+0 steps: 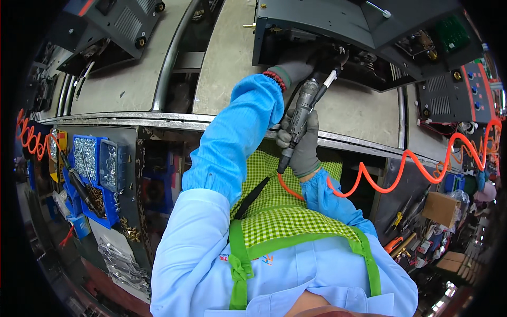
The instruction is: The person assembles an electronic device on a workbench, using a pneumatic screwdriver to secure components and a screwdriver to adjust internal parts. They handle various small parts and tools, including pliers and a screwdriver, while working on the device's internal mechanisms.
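A dark grey metal machine housing [327,24] lies on the bench in front of me, its near side uncovered and wiring showing inside. My left hand [296,68], in a grey glove, reaches into that housing. Its fingers are hidden in the shadow there. Below it my right hand [305,147], also gloved, is closed round the lower body of a silver and black air-powered driver [303,108]. The tool tilts up toward the housing, with its front end at the opening beside my left hand. What that end touches is too dark to tell. An orange coiled hose [406,158] leads off to the right.
Another grey housing [113,29] stands at the far left, and a red-edged unit [459,95] at the right. Blue bins [90,158] of small fasteners sit at the left. A cardboard box [441,208] and hand tools lie at the lower right. Metal rails [174,53] cross the bench.
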The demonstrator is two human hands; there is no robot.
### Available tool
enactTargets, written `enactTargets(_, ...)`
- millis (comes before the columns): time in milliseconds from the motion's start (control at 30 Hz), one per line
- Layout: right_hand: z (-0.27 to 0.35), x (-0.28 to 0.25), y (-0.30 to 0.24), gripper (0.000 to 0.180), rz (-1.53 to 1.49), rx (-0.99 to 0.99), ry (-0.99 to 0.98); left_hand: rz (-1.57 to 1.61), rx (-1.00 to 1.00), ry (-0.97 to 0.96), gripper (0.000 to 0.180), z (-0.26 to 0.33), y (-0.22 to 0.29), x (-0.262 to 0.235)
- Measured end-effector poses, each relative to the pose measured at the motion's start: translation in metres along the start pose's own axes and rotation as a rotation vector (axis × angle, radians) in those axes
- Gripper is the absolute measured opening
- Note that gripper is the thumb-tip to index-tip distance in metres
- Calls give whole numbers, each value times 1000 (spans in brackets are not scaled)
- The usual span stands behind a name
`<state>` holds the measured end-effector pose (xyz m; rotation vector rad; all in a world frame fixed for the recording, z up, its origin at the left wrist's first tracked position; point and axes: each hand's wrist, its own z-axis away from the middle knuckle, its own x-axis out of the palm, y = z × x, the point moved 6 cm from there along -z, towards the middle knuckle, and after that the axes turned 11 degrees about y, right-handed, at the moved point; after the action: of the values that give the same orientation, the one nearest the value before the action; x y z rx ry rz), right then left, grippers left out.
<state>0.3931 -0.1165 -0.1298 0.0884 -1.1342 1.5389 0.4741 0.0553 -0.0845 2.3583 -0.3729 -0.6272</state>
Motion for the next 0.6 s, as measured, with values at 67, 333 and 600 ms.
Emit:
enactTargets(67, 1, 3, -2, 55, -39, 40, -37, 8, -28, 14, 32, 2, 2, -3)
enactTargets(333, 1, -4, -4, 64, -54, 85, 19, -96, -89, -50, 33, 5, -4, 2)
enactTargets(600, -12, 21, 12, 68, -74, 74, -113, -81, 10, 66, 32, 5, -8, -7)
